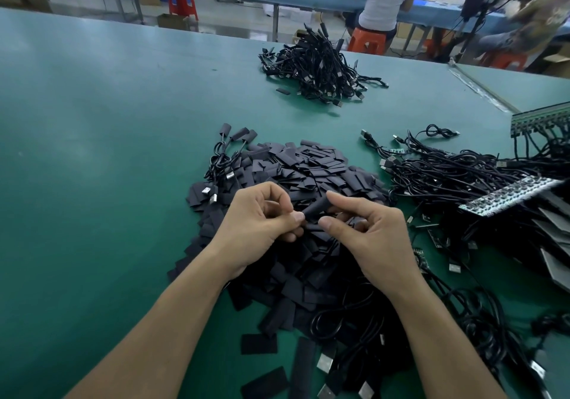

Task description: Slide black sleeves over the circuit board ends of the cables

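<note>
Loose plugs (325, 363) and a cable loop lie nearest on the table (92, 120). Over the heap (296, 170) of flat sleeves, the left hand (256, 222) pinches one end of a sleeve (316, 207) and the right hand (370, 232) pinches its middle. I cannot tell whether a board is inside. The far pile (317, 65) and three cables (228, 151) beside the heap look sleeved. The big tangle (462, 176) at the right is bare, so much remains.

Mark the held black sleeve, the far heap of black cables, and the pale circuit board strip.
Held black tubular sleeve (316, 207): head view, its exposed middle.
Far heap of black cables (314, 65): head view, heap's centre.
Pale circuit board strip (509, 195): head view, mid-strip.
</note>
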A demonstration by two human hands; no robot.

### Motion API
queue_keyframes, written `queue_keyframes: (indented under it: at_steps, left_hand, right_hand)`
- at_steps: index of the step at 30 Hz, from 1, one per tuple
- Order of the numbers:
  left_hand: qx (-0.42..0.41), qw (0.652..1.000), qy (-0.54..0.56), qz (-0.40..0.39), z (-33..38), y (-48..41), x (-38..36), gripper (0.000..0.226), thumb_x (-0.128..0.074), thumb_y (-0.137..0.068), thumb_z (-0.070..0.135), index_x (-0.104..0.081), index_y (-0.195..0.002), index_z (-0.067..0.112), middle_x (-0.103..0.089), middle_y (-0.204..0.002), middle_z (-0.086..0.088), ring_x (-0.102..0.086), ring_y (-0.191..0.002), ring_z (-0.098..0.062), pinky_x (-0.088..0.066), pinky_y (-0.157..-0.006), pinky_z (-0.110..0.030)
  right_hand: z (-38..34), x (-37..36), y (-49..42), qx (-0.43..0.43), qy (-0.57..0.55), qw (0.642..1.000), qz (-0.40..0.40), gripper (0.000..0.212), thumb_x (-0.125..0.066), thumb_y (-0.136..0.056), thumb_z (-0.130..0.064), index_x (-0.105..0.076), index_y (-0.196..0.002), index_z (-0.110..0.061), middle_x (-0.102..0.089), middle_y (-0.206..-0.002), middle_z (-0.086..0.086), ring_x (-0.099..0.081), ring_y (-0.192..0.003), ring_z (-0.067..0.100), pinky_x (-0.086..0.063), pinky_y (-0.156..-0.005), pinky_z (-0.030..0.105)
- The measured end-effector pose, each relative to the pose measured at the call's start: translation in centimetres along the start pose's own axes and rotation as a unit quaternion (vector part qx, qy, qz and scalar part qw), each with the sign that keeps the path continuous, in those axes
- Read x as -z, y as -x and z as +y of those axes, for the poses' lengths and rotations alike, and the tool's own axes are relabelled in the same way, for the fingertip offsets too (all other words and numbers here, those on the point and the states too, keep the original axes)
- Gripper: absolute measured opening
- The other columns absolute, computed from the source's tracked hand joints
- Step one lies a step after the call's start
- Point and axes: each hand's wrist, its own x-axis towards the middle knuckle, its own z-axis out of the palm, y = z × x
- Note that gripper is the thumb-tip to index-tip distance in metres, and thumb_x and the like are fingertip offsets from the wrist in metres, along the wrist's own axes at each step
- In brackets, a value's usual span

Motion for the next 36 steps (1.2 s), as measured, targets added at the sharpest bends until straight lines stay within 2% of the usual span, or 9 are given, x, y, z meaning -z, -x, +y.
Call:
queue_keyframes:
  at_steps: [8,15,18,20,22,24,28,31,36]
  left_hand:
    - [-0.038,0.998,-0.050,-0.006,0.5,0.4,0.1,0.030,-0.076,-0.085,0.001,-0.062,-0.070,0.022,-0.073,-0.071,-0.013,-0.072,-0.066,-0.028,-0.057,-0.061,-0.027]
    - [-0.066,0.953,-0.138,0.263,3.7,-5.1,4.6,0.026,-0.075,-0.086,0.003,-0.057,-0.075,0.018,-0.071,-0.058,-0.001,-0.066,-0.049,-0.015,-0.052,-0.050,-0.024]
    - [-0.052,0.931,-0.172,0.319,5.6,-8.9,6.0,0.015,-0.072,-0.089,0.008,-0.061,-0.086,0.018,-0.074,-0.067,0.001,-0.069,-0.061,-0.014,-0.058,-0.065,-0.029]
    - [-0.038,0.913,-0.275,0.299,6.4,-10.3,6.0,0.018,-0.069,-0.092,0.015,-0.066,-0.109,0.019,-0.075,-0.098,-0.005,-0.068,-0.084,-0.015,-0.054,-0.087,-0.028]
    - [-0.050,0.884,-0.385,0.261,6.6,-10.7,5.4,0.033,-0.066,-0.093,0.014,-0.063,-0.126,0.019,-0.069,-0.113,-0.007,-0.060,-0.081,-0.007,-0.043,-0.084,-0.017]
    - [-0.073,0.876,-0.419,0.229,6.5,-9.8,4.2,0.031,-0.063,-0.093,0.009,-0.067,-0.121,0.019,-0.067,-0.104,-0.001,-0.059,-0.062,0.001,-0.041,-0.073,-0.008]
    - [-0.092,0.906,-0.378,0.165,5.0,-6.7,2.1,0.014,-0.068,-0.091,0.008,-0.073,-0.090,0.021,-0.070,-0.085,0.011,-0.064,-0.077,0.001,-0.047,-0.075,-0.008]
    - [-0.105,0.925,-0.346,0.117,3.4,-3.6,0.0,0.020,-0.072,-0.087,0.009,-0.070,-0.081,0.028,-0.068,-0.077,0.019,-0.064,-0.070,0.007,-0.045,-0.068,-0.001]
    - [-0.108,0.954,-0.278,0.018,1.6,0.6,-3.8,0.010,-0.076,-0.084,0.016,-0.073,-0.081,0.025,-0.071,-0.071,0.012,-0.066,-0.066,-0.001,-0.052,-0.063,-0.014]
  right_hand:
    - [0.0,-0.3,0.0,0.010,0.004,0.998,0.066,0.020,-0.079,-0.082,-0.017,-0.073,-0.093,-0.031,-0.074,-0.078,-0.011,-0.070,-0.070,0.005,-0.052,-0.067,0.015]
    - [0.1,-0.2,0.1,0.044,0.186,0.974,0.123,0.015,-0.070,-0.090,-0.021,-0.068,-0.081,-0.033,-0.062,-0.067,-0.025,-0.053,-0.050,0.004,-0.038,-0.047,0.012]
    - [0.2,-0.3,0.2,0.026,0.233,0.966,0.106,0.009,-0.069,-0.090,-0.024,-0.072,-0.081,-0.024,-0.054,-0.051,-0.019,-0.050,-0.046,0.005,-0.034,-0.045,0.013]
    - [0.0,-0.2,0.2,0.005,0.256,0.960,0.110,0.010,-0.068,-0.091,-0.025,-0.071,-0.081,-0.024,-0.046,-0.044,-0.015,-0.047,-0.043,0.005,-0.034,-0.047,0.016]
    - [-0.4,0.1,0.2,-0.014,0.282,0.950,0.135,0.012,-0.065,-0.091,-0.024,-0.069,-0.080,-0.023,-0.050,-0.051,-0.017,-0.048,-0.047,0.002,-0.036,-0.050,0.020]
    - [-0.8,0.4,0.2,-0.036,0.323,0.931,0.163,0.011,-0.057,-0.092,-0.022,-0.065,-0.085,-0.021,-0.056,-0.066,-0.014,-0.053,-0.062,0.011,-0.040,-0.059,0.026]
    - [-1.2,1.5,0.1,-0.140,0.408,0.890,0.146,0.020,-0.037,-0.093,-0.027,-0.057,-0.093,-0.024,-0.053,-0.089,-0.006,-0.044,-0.086,0.019,-0.037,-0.076,0.037]
    - [-1.2,2.1,0.1,-0.216,0.419,0.877,0.093,0.024,-0.033,-0.096,-0.029,-0.056,-0.095,-0.022,-0.058,-0.089,-0.003,-0.052,-0.087,0.024,-0.043,-0.081,0.041]
    - [-1.1,2.4,0.0,-0.225,0.418,0.875,0.093,0.026,-0.030,-0.098,-0.028,-0.053,-0.087,-0.025,-0.050,-0.068,-0.008,-0.045,-0.067,0.019,-0.033,-0.079,0.040]
